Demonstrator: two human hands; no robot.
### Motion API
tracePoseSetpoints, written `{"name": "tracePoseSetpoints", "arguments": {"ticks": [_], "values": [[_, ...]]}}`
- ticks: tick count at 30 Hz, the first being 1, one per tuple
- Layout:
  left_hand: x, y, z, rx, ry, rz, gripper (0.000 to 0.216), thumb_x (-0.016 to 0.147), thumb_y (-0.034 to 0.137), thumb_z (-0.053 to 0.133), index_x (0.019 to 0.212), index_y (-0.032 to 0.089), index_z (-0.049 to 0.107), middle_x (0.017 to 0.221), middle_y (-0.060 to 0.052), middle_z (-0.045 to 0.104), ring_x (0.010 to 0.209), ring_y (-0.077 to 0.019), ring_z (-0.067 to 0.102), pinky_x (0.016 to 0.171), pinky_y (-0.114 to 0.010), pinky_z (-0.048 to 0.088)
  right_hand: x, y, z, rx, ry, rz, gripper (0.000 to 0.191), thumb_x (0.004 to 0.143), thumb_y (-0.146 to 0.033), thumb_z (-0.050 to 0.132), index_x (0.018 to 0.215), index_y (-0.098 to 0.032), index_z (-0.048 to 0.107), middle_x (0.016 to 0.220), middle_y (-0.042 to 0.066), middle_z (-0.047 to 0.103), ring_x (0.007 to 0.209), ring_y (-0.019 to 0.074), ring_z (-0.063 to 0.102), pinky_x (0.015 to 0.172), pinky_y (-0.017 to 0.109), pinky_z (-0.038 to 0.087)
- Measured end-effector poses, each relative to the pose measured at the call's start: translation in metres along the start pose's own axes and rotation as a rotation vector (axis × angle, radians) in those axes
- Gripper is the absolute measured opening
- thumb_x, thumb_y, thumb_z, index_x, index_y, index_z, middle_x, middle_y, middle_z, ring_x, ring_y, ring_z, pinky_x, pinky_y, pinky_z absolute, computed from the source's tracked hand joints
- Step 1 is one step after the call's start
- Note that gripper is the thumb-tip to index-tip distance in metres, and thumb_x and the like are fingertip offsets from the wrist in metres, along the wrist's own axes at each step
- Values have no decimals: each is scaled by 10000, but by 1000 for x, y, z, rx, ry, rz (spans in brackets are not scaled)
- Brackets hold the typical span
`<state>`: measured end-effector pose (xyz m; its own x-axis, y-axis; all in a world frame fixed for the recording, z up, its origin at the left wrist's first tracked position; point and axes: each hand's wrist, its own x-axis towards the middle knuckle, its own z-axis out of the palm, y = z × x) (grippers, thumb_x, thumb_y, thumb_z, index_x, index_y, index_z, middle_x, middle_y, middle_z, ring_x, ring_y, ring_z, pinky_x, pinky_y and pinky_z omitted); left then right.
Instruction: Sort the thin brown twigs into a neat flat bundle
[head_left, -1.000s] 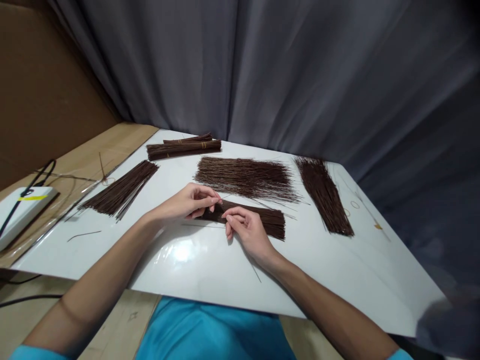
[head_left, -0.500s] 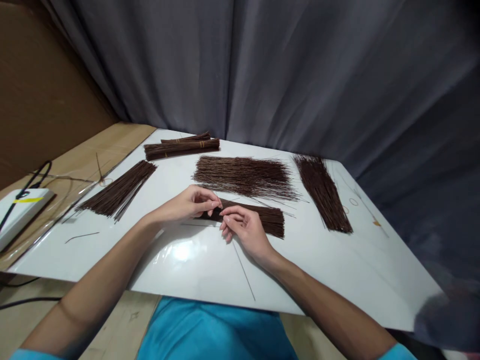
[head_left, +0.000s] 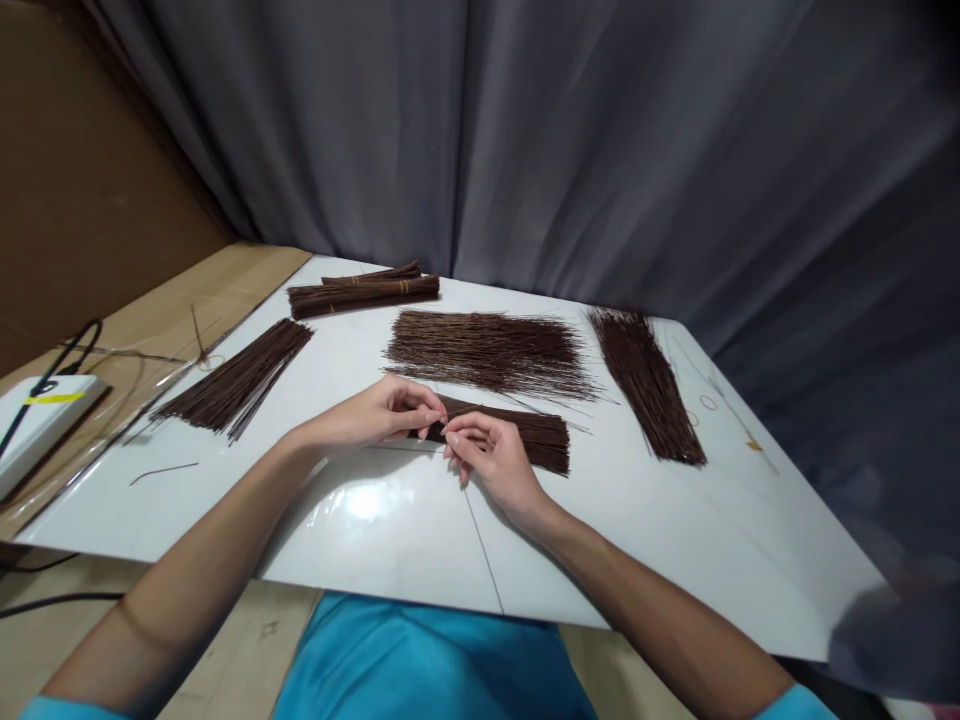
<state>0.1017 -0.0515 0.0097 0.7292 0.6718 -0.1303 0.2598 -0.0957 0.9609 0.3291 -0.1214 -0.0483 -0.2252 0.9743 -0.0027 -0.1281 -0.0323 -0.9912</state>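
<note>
My left hand (head_left: 401, 410) and my right hand (head_left: 487, 450) meet fingertip to fingertip over a pile of dark brown thin sticks (head_left: 540, 438). Both hands are closed in a pinch on one thin brown stick (head_left: 484, 540). It runs from the fingertips down toward the table's front edge, its lower end near my lap. The part between the fingers is too small to make out. Part of the pile lies hidden under my hands. Just beyond it a wide, loose spread of brown sticks (head_left: 487, 352) lies flat.
A fanned bundle (head_left: 240, 380) lies at the left, banded bundles (head_left: 364, 295) at the back, another bundle (head_left: 649, 390) at the right. Rubber bands (head_left: 707, 403) lie beyond that one. A white power box (head_left: 49, 420) with cables stands far left. A grey curtain (head_left: 525, 150) hangs behind the table.
The pinched stick's lower end has swung slightly left and toward me. Both hands have shifted very slightly; their fingertips stay together.
</note>
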Motion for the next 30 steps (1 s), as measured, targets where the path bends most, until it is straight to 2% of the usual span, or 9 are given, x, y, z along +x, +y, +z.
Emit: {"name": "tracePoseSetpoints", "arguments": {"ticks": [9, 19, 30], "values": [[-1, 3, 0, -21, -18, -4, 351, 1039, 472, 651, 1121, 154, 776, 821, -35, 646, 497, -66, 402, 439, -202, 277, 0, 2, 1, 27, 9, 7, 329, 891, -471, 839, 1008, -177, 750, 811, 54, 744, 618, 149, 641, 465, 232, 536], [0, 2, 3, 4, 14, 39, 391, 1023, 508, 670, 1027, 126, 756, 780, -23, 616, 596, -87, 433, 525, -201, 306, 0, 3, 2, 16, -3, 10, 340, 904, -477, 828, 1027, -170, 750, 816, 60, 750, 629, 156, 660, 468, 233, 555], [-1, 2, 4, -70, -18, 12, 386, 1013, 505, 686, 1129, 139, 733, 777, -22, 637, 510, -78, 439, 471, -210, 309, 0, 3, 2, 23, 12, 10, 346, 897, -490, 837, 1008, -176, 742, 806, 52, 743, 610, 150, 657, 463, 234, 558]]}}
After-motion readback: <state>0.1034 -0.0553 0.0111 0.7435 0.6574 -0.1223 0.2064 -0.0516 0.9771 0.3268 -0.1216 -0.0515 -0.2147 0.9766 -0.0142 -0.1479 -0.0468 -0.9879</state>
